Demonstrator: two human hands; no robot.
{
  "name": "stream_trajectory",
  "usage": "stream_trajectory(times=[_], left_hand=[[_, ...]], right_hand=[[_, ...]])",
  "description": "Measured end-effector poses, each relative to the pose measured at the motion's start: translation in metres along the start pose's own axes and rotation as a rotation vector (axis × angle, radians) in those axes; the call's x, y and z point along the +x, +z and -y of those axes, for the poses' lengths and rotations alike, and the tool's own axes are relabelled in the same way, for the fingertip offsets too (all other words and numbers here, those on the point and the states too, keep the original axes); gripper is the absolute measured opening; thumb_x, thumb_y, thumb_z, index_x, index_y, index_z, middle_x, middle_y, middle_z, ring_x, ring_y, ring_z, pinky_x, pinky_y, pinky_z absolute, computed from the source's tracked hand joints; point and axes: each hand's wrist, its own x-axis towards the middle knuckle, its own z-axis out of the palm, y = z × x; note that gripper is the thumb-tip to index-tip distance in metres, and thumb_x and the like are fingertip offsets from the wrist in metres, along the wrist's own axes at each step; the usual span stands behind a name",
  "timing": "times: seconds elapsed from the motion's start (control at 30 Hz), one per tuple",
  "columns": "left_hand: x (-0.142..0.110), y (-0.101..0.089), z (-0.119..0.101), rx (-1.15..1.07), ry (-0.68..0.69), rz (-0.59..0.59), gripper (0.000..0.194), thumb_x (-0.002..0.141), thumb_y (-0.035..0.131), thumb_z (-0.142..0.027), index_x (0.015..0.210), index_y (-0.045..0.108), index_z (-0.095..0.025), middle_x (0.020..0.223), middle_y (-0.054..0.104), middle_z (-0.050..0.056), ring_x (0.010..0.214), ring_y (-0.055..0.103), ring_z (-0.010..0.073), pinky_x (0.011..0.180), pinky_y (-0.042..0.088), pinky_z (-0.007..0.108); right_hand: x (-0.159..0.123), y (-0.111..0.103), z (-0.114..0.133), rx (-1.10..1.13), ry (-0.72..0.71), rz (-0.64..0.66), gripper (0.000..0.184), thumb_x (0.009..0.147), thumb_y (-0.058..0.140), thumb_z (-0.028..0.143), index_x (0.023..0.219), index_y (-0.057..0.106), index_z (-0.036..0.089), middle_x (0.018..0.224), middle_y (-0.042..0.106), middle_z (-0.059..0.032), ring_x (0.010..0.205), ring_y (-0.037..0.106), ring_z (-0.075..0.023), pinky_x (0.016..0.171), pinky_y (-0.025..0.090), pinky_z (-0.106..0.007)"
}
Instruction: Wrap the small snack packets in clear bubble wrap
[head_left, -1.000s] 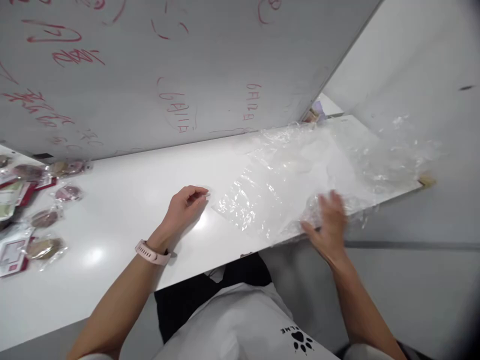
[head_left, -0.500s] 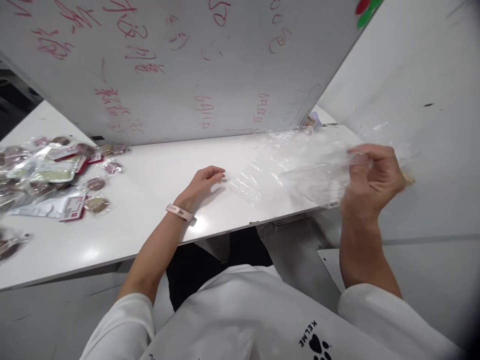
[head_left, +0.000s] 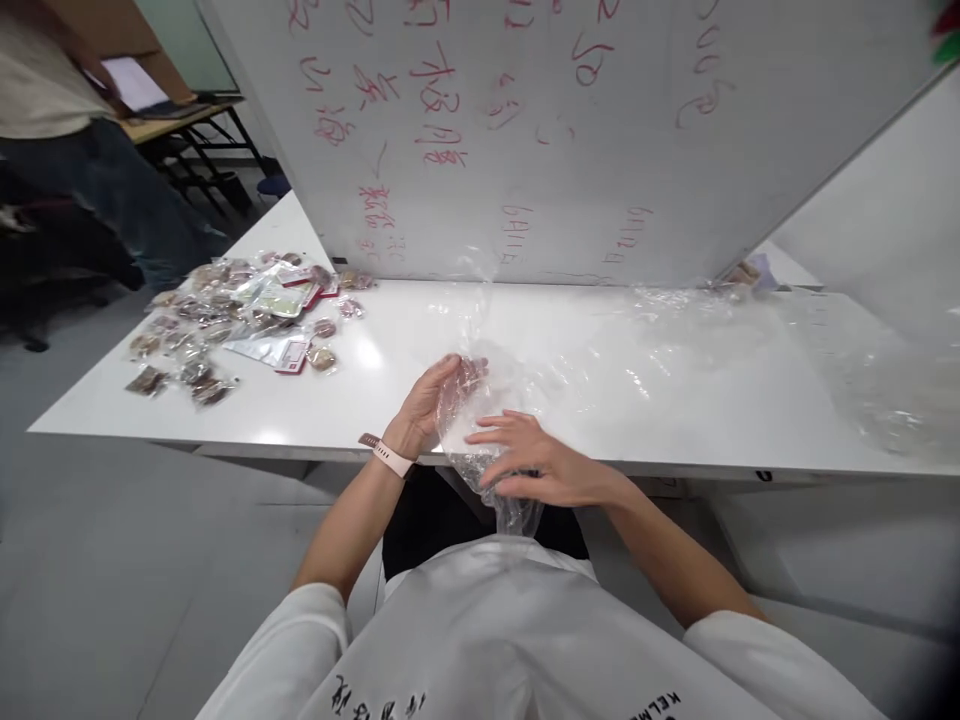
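Note:
A clear plastic bag point(head_left: 459, 425) hangs crumpled over the near edge of the white table point(head_left: 390, 380), its upper end standing above the tabletop. My left hand point(head_left: 431, 397) is closed around one side of it, with the fingertips seen through the film. On the bag's near side, my right hand point(head_left: 551, 465) has its fingers spread, against or just over the plastic; exact contact is unclear. More thin clear plastic bags point(head_left: 637, 375) lie flat on the table to the right of both hands.
To the left sits a heap of small wrapped items point(head_left: 202, 320), with flat red-edged packets point(head_left: 292, 357) among them. A whiteboard point(head_left: 562, 180) with red writing rises behind the table. Crumpled clear film point(head_left: 892, 400) lies far right. Another person point(head_left: 90, 150) stands at the far left.
My right hand has come from the far right to the middle, beside my left hand. A clear bag is now between both hands at the table edge. The view has turned left.

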Motion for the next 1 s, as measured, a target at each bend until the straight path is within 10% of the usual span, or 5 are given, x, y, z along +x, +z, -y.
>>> stream_trajectory(times=[0.17,0.3,0.5,0.73,1.0], left_hand=[[-0.019,0.01,-0.023,-0.056,0.044,0.173,0.046,0.099,0.043,-0.055,0.103,0.068,-0.018,0.139,0.063,0.012,0.129,0.06,0.0306,0.101,0.053,0.051],[-0.03,0.037,-0.034,-0.166,0.087,0.303,0.056,0.096,0.039,-0.067,0.113,0.068,-0.022,0.147,0.056,0.009,0.137,0.052,0.0342,0.106,0.049,0.055],[-0.028,0.047,-0.012,-0.466,0.152,0.387,0.073,0.085,0.036,-0.084,0.121,0.069,-0.029,0.155,0.047,0.004,0.146,0.039,0.0383,0.109,0.045,0.055],[-0.037,0.016,-0.003,-0.151,0.088,0.284,0.054,0.087,0.065,-0.042,0.14,0.057,-0.033,0.14,0.061,0.006,0.119,0.065,0.0248,0.082,0.059,0.031],[0.028,-0.037,-0.067,0.17,0.476,-0.476,0.042,0.068,0.064,0.004,0.105,0.067,-0.016,0.101,0.067,0.007,0.094,0.065,0.0146,0.077,0.052,0.025]], right_hand=[[-0.019,-0.045,-0.022,0.021,0.398,-0.772,0.063,0.089,0.058,0.065,0.145,0.051,0.036,0.156,0.045,-0.0063,0.146,0.039,-0.0316,0.116,0.035,-0.061],[-0.011,-0.061,-0.044,0.312,0.43,-0.518,0.092,0.079,0.063,0.076,0.156,0.035,0.032,0.155,0.045,-0.0117,0.143,0.041,-0.0341,0.11,0.043,-0.054],[0.009,-0.036,-0.052,0.695,0.425,-0.557,0.054,0.061,0.088,0.059,0.096,0.07,0.021,0.096,0.071,-0.0056,0.085,0.065,-0.0192,0.077,0.054,-0.031],[-0.008,-0.045,-0.043,0.735,0.521,-0.65,0.057,0.06,0.087,0.06,0.097,0.074,0.019,0.065,0.049,0.0034,0.053,0.041,-0.0074,0.047,0.032,-0.022],[-0.052,-0.054,-0.039,0.505,0.71,-1.122,0.043,0.066,0.082,0.052,0.09,0.069,0.019,0.065,0.045,0.0039,0.051,0.036,-0.0058,0.041,0.025,-0.019]])
